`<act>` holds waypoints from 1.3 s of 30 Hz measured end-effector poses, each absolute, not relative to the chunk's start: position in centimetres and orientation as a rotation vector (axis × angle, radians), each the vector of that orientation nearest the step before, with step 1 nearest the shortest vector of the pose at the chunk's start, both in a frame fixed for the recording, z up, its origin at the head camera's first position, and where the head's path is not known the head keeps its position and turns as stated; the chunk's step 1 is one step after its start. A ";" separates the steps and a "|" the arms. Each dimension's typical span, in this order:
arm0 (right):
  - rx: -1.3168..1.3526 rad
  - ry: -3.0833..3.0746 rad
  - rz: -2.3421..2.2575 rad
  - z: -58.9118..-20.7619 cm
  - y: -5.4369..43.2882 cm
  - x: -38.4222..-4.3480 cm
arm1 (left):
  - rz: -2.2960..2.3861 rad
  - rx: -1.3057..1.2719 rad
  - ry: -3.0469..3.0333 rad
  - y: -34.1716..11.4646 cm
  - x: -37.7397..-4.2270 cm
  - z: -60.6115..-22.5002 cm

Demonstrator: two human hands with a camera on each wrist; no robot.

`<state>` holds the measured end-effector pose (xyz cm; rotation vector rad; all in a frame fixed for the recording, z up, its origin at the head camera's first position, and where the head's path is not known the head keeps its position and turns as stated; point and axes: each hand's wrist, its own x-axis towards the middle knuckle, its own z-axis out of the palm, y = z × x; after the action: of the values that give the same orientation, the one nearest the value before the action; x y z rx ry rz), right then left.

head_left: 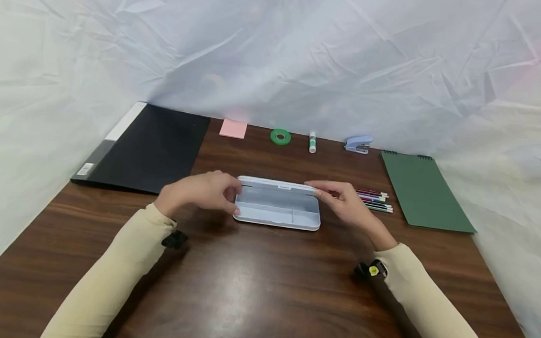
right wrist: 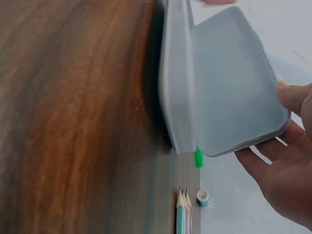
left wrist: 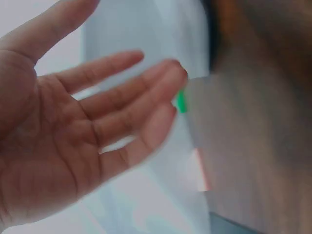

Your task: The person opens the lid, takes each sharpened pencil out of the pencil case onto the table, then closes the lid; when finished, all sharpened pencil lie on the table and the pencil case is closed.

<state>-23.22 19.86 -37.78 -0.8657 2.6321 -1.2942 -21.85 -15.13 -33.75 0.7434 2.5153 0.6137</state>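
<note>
A white pencil case (head_left: 262, 214) lies on the table with its lid (head_left: 276, 195) raised along the far side. Its inside is bare, with a long compartment and a small one at the front right. My right hand (head_left: 347, 204) pinches the lid's right corner, thumb on the inner face and fingers behind it, as the right wrist view shows. At the case's left end is my left hand (head_left: 204, 190), thumb by the front corner and fingertips by the back one. Its fingers (left wrist: 122, 100) look loosely extended in the left wrist view, the palm facing the camera.
Several pencils (head_left: 377, 200) lie right of the case, beside a green spiral notebook (head_left: 426, 189). Along the back are pink sticky notes (head_left: 233, 128), green tape (head_left: 280, 136), a glue stick (head_left: 312, 142) and a blue stapler (head_left: 358, 143). A black folder (head_left: 150, 145) lies left; white sheeting surrounds the table.
</note>
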 end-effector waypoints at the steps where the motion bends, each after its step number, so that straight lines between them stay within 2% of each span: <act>1: -0.882 2.645 -1.274 -37.9 19.9 -23.1 | 0.672 0.782 2.524 -15.4 -21.7 -33.2; 8: -1.067 2.716 -1.164 -38.4 20.1 -21.9 | 0.954 0.958 2.694 -15.5 -21.3 -31.9; 15: -1.296 2.771 -0.921 -38.6 20.1 -21.0 | 0.719 0.974 2.667 -13.0 -21.3 -34.2; 22: -1.255 2.803 -0.762 -39.0 19.5 -20.4 | 0.528 1.021 2.605 -11.1 -21.6 -37.0; 39: -1.291 2.764 -0.171 -41.1 17.5 -21.5 | 0.435 0.937 2.630 -10.1 -21.4 -38.0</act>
<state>-21.50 17.49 -41.09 -1.2913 2.7644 -0.1710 -21.38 -10.05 -38.00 0.9367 2.6296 0.4349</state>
